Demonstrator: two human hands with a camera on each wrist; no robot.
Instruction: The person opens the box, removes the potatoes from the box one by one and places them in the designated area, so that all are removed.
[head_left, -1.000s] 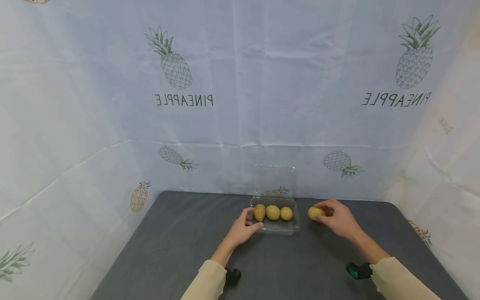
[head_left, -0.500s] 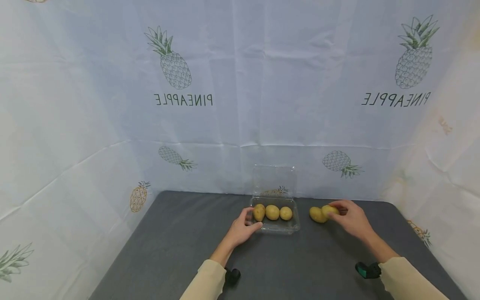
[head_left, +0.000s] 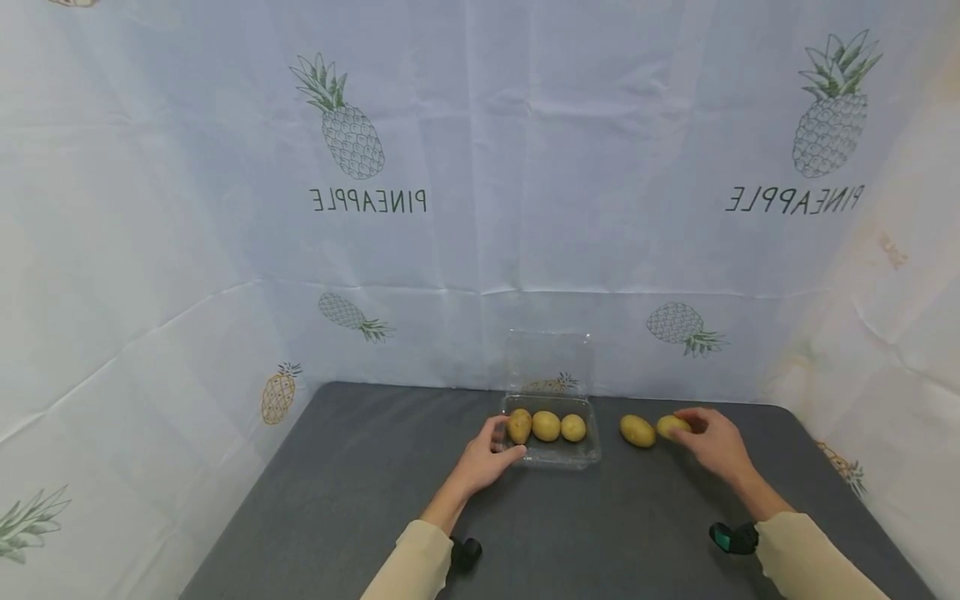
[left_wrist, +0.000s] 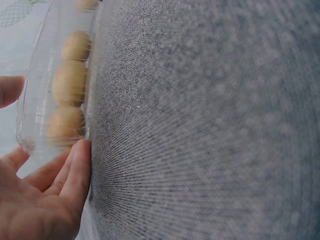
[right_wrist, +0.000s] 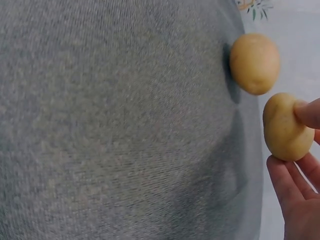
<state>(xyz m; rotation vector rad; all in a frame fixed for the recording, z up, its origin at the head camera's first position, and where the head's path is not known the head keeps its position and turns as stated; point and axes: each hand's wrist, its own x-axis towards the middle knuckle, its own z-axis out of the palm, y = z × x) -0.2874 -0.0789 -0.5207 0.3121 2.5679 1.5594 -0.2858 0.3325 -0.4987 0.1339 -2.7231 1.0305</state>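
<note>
In the head view, a clear plastic clamshell container [head_left: 557, 455] stands with its lid [head_left: 549, 358] raised and three potatoes [head_left: 546, 426] in a row inside. My left hand [head_left: 482, 460] is at its left end; the left wrist view shows fairly straight fingers [left_wrist: 75, 172] touching the container's end, the thumb [left_wrist: 11, 91] near the rim. To the right, my right hand [head_left: 716, 442] pinches a potato [right_wrist: 286, 127] between thumb and fingertips, close over the table. Another potato [head_left: 637, 431] lies between it and the container.
A dark grey cloth covers the table [head_left: 360, 500]. Behind and at both sides hang white curtains [head_left: 480, 242] printed with pineapples. Each wrist wears a small black device, the right one [head_left: 735, 538] with a green patch.
My right hand has moved right with the potato it holds, away from the other potato on the table, which now shows whole. The left hand and container have stayed in place.
</note>
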